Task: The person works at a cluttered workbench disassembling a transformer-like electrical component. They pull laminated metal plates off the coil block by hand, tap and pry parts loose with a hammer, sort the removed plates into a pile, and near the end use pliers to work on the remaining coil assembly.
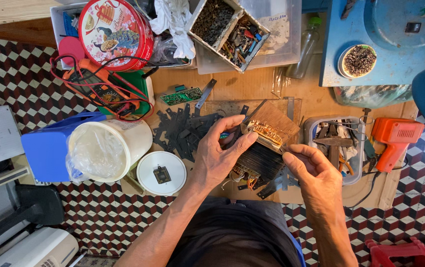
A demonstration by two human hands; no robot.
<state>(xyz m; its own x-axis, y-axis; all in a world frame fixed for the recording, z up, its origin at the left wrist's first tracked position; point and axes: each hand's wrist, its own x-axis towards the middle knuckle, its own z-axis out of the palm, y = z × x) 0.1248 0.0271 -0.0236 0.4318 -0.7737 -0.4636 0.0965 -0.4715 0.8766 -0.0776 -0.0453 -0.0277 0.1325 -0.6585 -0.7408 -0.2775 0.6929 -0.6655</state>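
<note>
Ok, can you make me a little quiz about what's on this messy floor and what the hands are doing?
1. True or false: the left hand grips the transformer.
2. Which colour is the drill-shaped tool? A green, B orange, C white.
3. What lies in a dark heap beside the left hand?

Key:
1. True; the right hand pinches at the transformer's edge.
2. B.
3. Flat metal plates.

A checkered red-black-white tiled floor carries flattened brown cardboard. On it (toward nine o'clock) lie thin dark metal plates; at three o'clock, an orange plastic power tool.
</note>
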